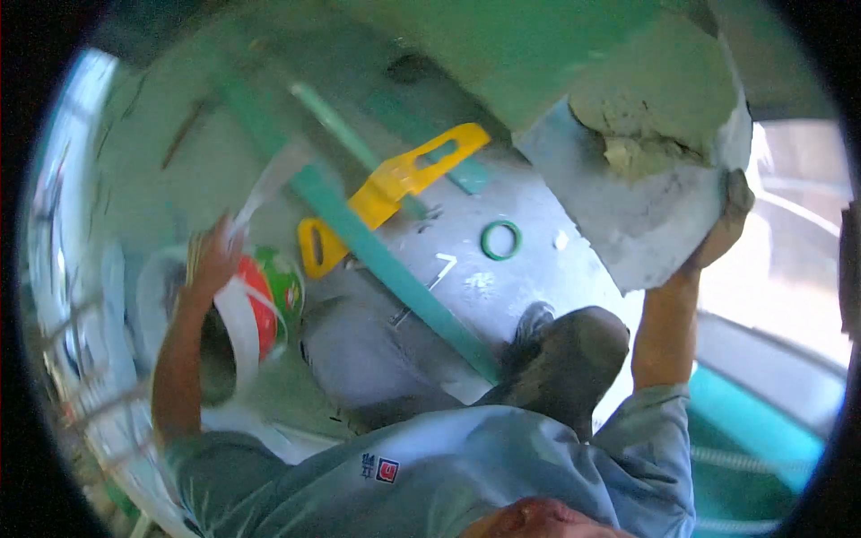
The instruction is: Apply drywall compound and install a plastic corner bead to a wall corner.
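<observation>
My left hand is closed on a scraper, whose pale blade is blurred and points up and right. Just beneath it is a white bucket with a red and green side; its inside is partly hidden by my arm. At the upper right, my right hand grips the edge of a grey board carrying a lump of grey-beige paste.
A long teal bar crosses a yellow two-handled tool on the floor, beside a green ring and more green strips. My bent legs are below. A bright opening is at the right, metal bars at the left.
</observation>
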Demonstrator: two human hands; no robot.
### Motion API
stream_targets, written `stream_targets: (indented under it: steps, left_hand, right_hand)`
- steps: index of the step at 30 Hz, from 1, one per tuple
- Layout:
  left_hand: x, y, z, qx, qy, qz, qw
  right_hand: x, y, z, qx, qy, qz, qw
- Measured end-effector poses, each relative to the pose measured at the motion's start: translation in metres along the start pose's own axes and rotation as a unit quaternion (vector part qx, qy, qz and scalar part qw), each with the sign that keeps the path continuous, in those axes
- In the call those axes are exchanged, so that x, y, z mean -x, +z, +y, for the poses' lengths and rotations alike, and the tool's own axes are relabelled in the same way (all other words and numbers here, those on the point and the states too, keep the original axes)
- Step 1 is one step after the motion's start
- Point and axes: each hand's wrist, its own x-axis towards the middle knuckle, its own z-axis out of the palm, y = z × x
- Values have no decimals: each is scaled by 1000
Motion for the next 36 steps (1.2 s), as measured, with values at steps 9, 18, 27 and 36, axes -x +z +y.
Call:
stream_targets:
  steps: [9,18,27,36]
  left_hand:
    - [-18,3,8,138,-50,-71,987]
    - [-40,-7,27,233,-31,-54,970]
    - [-171,123,145,313,181,-32,932]
    - [-202,99,251,210,363,19,908]
  right_hand:
    - [58,-14,-91,35,-208,233,949]
    - [93,29,-92,-143,-126,35,981]
    - [71,66,-34,-319,-21,-55,946]
    - [93,89,-70,-325,-82,-73,939]
